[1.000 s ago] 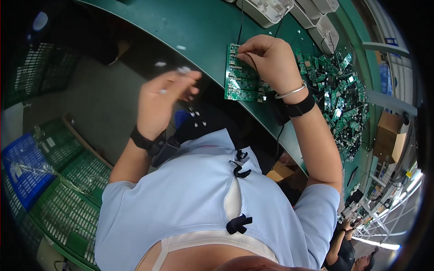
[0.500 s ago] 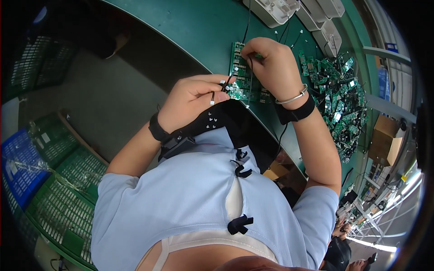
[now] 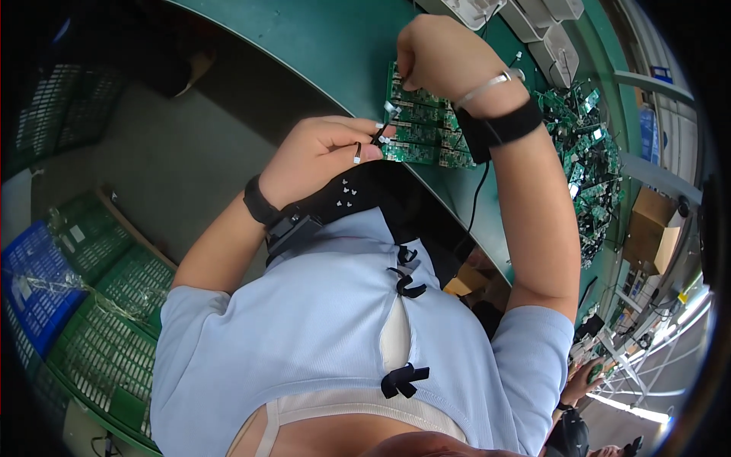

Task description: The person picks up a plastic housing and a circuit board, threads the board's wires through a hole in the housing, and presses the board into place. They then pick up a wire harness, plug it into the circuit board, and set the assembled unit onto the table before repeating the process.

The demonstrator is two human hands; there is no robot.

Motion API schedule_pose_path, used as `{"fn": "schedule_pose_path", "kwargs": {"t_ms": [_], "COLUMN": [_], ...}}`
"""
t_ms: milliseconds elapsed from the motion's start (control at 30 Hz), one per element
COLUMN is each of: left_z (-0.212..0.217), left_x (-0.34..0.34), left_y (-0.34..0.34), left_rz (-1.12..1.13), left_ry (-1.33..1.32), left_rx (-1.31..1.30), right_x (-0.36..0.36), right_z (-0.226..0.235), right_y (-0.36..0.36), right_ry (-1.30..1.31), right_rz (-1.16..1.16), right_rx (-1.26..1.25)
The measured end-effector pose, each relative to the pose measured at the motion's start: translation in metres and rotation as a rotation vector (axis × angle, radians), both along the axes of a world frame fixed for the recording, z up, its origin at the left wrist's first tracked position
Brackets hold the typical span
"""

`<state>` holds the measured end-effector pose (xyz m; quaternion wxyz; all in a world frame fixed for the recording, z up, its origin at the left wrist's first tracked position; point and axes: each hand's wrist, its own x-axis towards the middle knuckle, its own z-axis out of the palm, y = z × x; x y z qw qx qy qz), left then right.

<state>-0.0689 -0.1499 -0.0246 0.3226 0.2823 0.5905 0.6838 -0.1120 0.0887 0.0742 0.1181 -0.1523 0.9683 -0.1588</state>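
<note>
Several short black cables with white plug ends [image 3: 378,137] are pinched between the thumb and fingers of my left hand [image 3: 324,148], at the near edge of the bench. Just beyond those fingertips lies a green circuit board panel [image 3: 419,133], made up of several small boards in rows. My right hand [image 3: 442,57] is closed above the panel's far end, its fingertips close to the board. Whatever those fingers hold, if anything, is hidden behind the hand. The right forearm covers part of the bench.
A big heap of small green boards [image 3: 590,171] lies on the green bench [image 3: 304,46] to the right. White plastic housings [image 3: 552,57] stand at the back. Green and blue crates [image 3: 114,282] sit at lower left. Another person's hand [image 3: 582,381] shows at lower right.
My right hand has moved away from me toward the panel's far end, uncovering more of the boards. The left hand has barely shifted and still holds the cables.
</note>
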Motion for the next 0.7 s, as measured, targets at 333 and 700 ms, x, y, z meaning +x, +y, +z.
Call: {"fn": "schedule_pose_path", "kwargs": {"t_ms": [333,700], "left_z": [0.01,0.032], "left_x": [-0.001,-0.005], "left_y": [-0.004,-0.013], "left_rz": [0.011,-0.139], "left_ry": [0.092,-0.081], "left_rx": [-0.03,-0.128], "right_x": [0.055,0.103], "right_z": [0.039,0.021], "right_y": [-0.014,-0.015], "right_ry": [-0.038,0.466], "right_rz": [-0.235,0.101], "right_rx": [0.11,0.009]}}
